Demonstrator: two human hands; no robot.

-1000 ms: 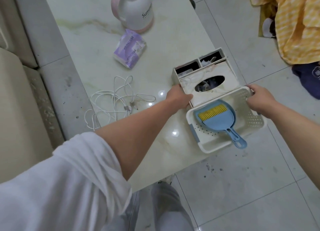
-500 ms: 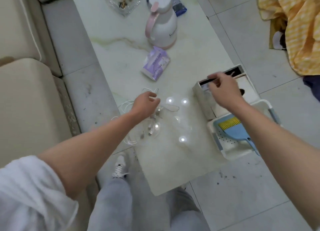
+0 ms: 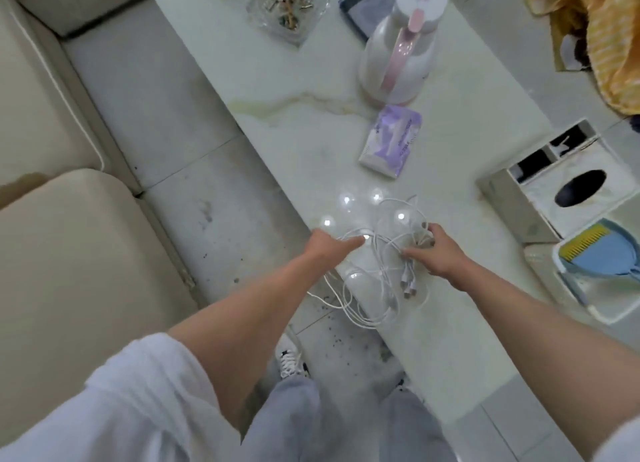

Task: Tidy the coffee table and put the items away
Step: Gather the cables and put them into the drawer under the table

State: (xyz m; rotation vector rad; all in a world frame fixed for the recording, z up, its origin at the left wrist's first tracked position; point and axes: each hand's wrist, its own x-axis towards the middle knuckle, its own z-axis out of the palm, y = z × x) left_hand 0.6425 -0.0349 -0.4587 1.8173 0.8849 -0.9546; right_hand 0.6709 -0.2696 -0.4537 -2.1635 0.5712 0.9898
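Both hands met at the tangled cord (image 3: 377,271) on the table (image 3: 311,122) to bunch it: left hand (image 3: 329,248) pinning it with open grip, right hand (image 3: 434,250) pinching loops.

Glossy marble table (image 3: 301,122), glass ashtray (image 3: 256,9), plastic basket (image 3: 602,314)

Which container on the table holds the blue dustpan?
The white perforated plastic basket at the table's right edge; the blue dustpan lies in it. The adjacent marble-patterned tissue box holds none.
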